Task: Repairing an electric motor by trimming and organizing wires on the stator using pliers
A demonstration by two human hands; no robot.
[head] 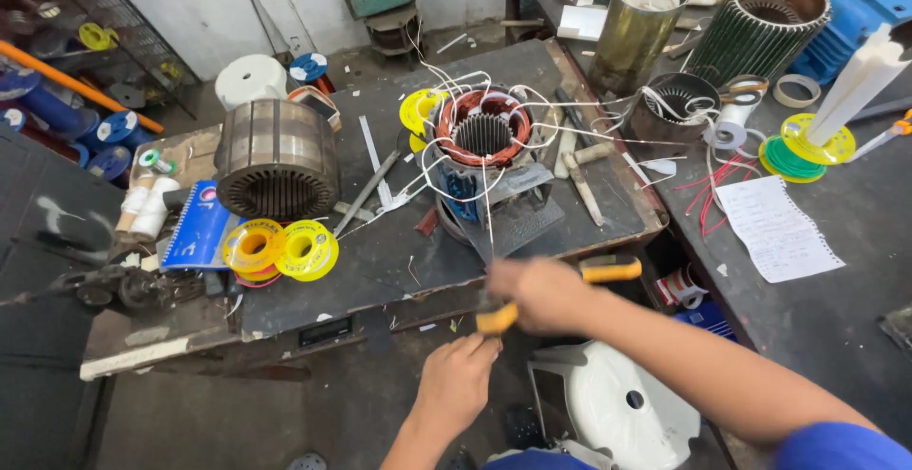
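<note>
My right hand (541, 291) is blurred and closed around a hand tool with yellow-and-black handles (610, 268); one yellow end sticks out below the fist. My left hand (458, 382) is just under it, fingers curled, fingertips at that lower yellow end; whether it grips anything is unclear. Both hands hover at the front edge of the dark workbench (380, 270). Just beyond them stands a motor stator with copper windings (483, 133), from which several white wires trail, one running down toward my right hand.
An empty laminated stator core (276, 158) and two yellow tape spools (281, 248) lie to the left beside a blue notebook (197, 226). To the right are a finned motor housing (760, 28), a brass-coloured cylinder (638, 28), a paper sheet (774, 228) and a green wire spool (793, 156). A white cover (617, 403) lies on the floor.
</note>
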